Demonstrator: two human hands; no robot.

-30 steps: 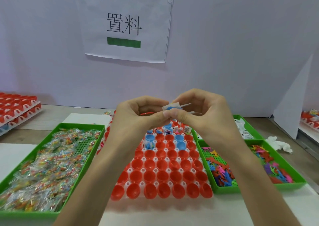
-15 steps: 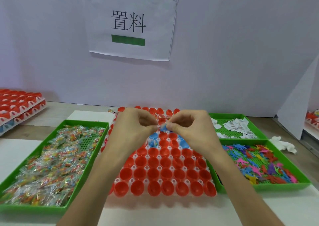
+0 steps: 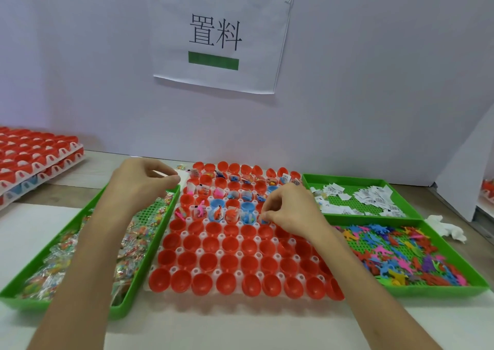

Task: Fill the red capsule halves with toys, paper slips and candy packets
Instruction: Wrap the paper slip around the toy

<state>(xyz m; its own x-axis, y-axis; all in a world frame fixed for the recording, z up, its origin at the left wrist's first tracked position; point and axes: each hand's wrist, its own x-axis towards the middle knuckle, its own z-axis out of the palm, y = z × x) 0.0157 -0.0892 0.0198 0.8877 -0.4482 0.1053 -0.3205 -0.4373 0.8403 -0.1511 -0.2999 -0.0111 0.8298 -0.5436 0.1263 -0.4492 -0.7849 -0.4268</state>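
Candy packets (image 3: 66,253) sat in a green tray (image 3: 149,256) at 9 o'clock of the red capsule halves (image 3: 227,244). The left hand (image 3: 141,181) hovered over that tray's far corner with its fingers curled, and I honestly couldn't tell if it held anything. The right hand (image 3: 291,210) pinched a blue toy (image 3: 264,220) over the middle rows. Paper slips (image 3: 371,198) lay at 2 o'clock and loose toys (image 3: 395,253) at 4.

Capsule halves (image 3: 230,244) filled the rack (image 3: 242,254) beneath the right hand (image 3: 291,210). The candy packet tray (image 3: 151,253) lay left of it, under the left hand (image 3: 141,183). Rightward, the paper slip tray (image 3: 347,179) sat behind the toy tray (image 3: 441,291).
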